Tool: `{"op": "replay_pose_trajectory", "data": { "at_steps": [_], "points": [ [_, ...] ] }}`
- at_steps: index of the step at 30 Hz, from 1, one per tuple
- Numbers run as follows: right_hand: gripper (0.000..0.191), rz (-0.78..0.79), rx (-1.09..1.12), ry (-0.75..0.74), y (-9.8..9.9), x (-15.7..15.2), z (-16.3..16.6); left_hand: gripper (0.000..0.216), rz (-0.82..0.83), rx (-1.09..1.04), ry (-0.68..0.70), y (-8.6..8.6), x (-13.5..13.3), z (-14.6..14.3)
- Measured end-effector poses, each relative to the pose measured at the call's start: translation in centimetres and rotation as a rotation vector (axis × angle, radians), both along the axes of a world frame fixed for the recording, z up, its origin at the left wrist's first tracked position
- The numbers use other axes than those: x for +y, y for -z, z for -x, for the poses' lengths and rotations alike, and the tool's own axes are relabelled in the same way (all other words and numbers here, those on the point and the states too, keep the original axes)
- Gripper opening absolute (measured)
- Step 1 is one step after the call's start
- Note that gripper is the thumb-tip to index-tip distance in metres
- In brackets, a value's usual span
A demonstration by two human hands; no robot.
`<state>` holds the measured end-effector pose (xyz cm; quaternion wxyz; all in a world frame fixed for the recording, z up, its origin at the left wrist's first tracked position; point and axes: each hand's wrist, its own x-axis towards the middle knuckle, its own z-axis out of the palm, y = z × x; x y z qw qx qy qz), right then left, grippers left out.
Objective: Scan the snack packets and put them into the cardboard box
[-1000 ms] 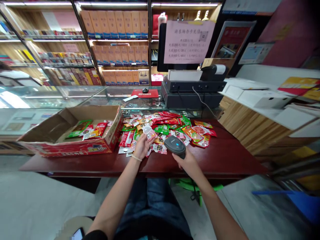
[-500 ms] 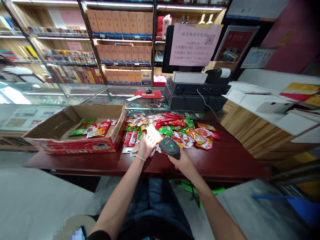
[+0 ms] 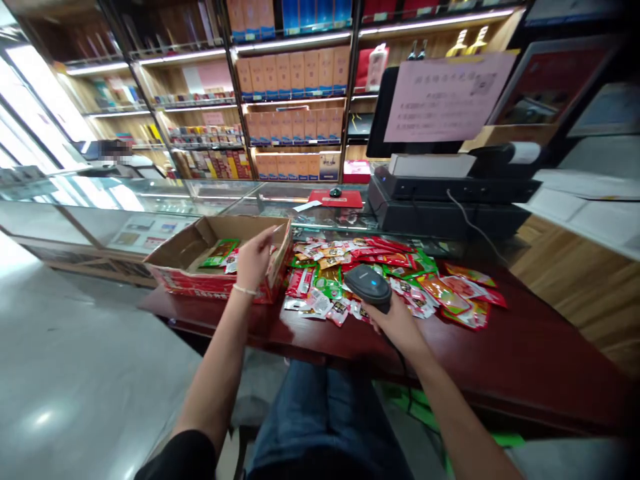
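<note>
My left hand (image 3: 254,259) hovers over the right end of an open cardboard box (image 3: 186,250), back toward me. One finger sticks out over the box wall; the others are hidden, so I cannot tell whether it holds a packet. Inside the box lie a green packet (image 3: 219,252) and red-and-white ones. My right hand (image 3: 396,321) grips a dark handheld barcode scanner (image 3: 368,285), with its cable running down below the hand, above the near edge of a heap of snack packets (image 3: 380,263) spread on the dark red table (image 3: 500,347).
A glass counter (image 3: 210,193) runs behind the table, with a red mouse pad and mouse (image 3: 335,195). A cash register with monitor and pink notice (image 3: 440,167) stands at the back right. Shelves of boxed goods fill the wall. My knees are under the table's edge.
My left hand has left the packet heap and swung left to the box. The camera has turned left and closer. The scanner hand has stayed near the heap's front.
</note>
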<state>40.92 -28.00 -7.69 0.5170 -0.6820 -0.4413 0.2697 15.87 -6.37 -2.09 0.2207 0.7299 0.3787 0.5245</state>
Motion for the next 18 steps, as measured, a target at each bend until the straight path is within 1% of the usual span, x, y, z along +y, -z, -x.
{"op": "replay_pose_trajectory", "data": {
  "at_steps": [2, 4, 6, 8, 10, 12, 15, 18],
  "points": [
    [0.036, -0.007, -0.001, -0.031, -0.1, 1.1, 0.6, 0.039, -0.032, 0.186, -0.116, 0.2, 1.8, 3.1],
    [0.034, -0.017, 0.014, -0.066, 0.0, 2.2, 1.2, 0.044, -0.013, 0.303, -0.180, 1.1, 2.9, 5.3],
    [0.032, -0.024, 0.028, -0.093, 0.2, 3.0, 1.7, 0.044, -0.006, 0.344, -0.214, 2.1, 3.1, 6.4],
    [0.033, -0.025, 0.038, -0.104, 0.4, 3.4, 2.0, 0.041, -0.041, 0.332, -0.236, 2.7, 2.5, 6.7],
    [0.035, -0.023, 0.054, -0.116, 0.5, 3.5, 2.2, 0.037, -0.094, 0.304, -0.234, 2.8, 1.2, 6.3],
    [0.036, -0.018, 0.076, -0.124, 0.6, 3.3, 2.2, 0.032, -0.147, 0.283, -0.183, 2.6, -0.4, 5.4],
    [0.035, 0.021, 0.079, -0.097, 0.6, 2.6, 1.9, 0.029, -0.206, 0.251, -0.048, 2.6, -3.2, 3.2],
    [0.033, 0.059, 0.063, -0.055, 0.9, 1.9, 1.5, 0.027, -0.250, 0.255, 0.098, 3.8, -5.8, 0.5]
  ]
}}
